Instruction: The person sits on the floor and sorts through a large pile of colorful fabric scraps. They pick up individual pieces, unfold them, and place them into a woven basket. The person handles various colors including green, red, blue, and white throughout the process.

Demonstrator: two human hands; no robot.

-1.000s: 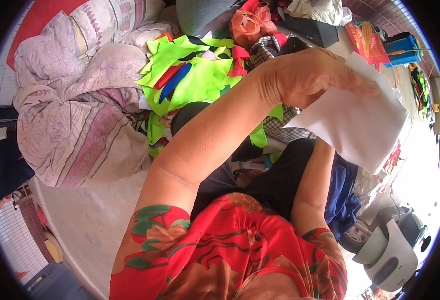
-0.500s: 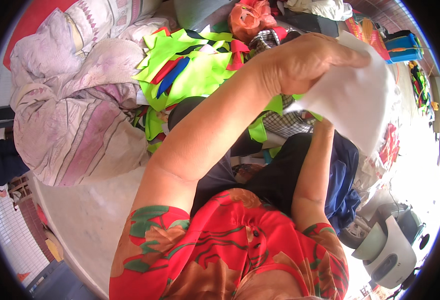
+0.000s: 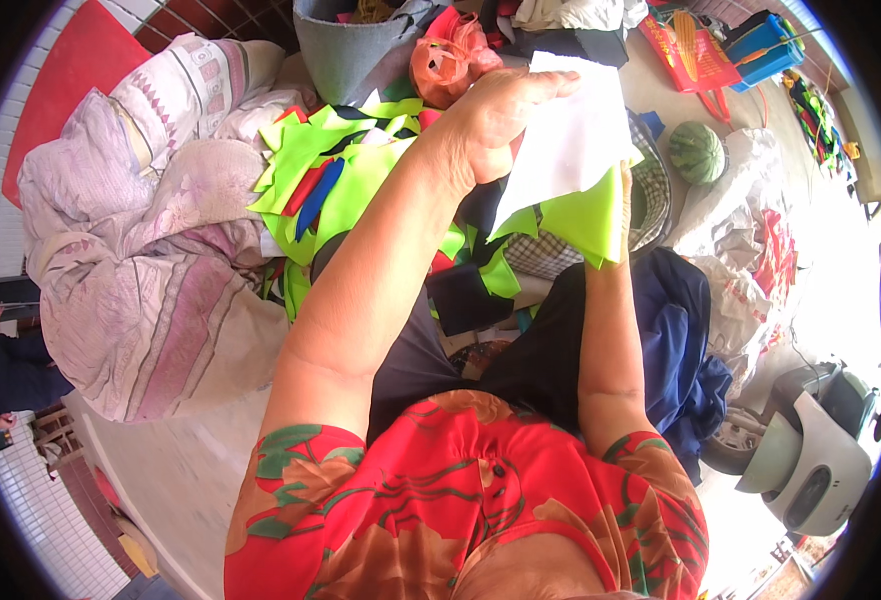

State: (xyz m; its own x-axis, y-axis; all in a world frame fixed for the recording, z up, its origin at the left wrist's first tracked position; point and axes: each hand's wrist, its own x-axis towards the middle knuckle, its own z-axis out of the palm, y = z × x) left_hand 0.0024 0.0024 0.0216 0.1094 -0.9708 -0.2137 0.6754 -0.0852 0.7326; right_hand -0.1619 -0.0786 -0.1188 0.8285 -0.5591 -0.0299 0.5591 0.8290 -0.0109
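My left hand (image 3: 496,118) is closed on the upper edge of a white piece of fabric (image 3: 573,125), which hangs down in front of me. Behind and below it a lime-green piece of fabric (image 3: 586,222) is gripped by my right hand (image 3: 625,190), whose fingers are mostly hidden by the two pieces. Left of my hands lies a heap of lime-green scraps (image 3: 361,165), with red, blue and black pieces among them. Under the raised fabric, near my lap, sits a checked cloth container (image 3: 651,195), and a black scrap (image 3: 466,300) lies beside it.
A large patterned blanket bundle (image 3: 151,260) fills the left. Beyond my hands stand a grey fabric bin (image 3: 336,50) and an orange plastic bag (image 3: 451,65). To the right are a green melon (image 3: 698,150), white plastic sacking (image 3: 741,200) and a parked scooter (image 3: 811,450).
My left hand has swung left with the white fabric. The lime-green piece in my right hand now shows much more. The view has shifted, bringing the melon and checked container into sight.
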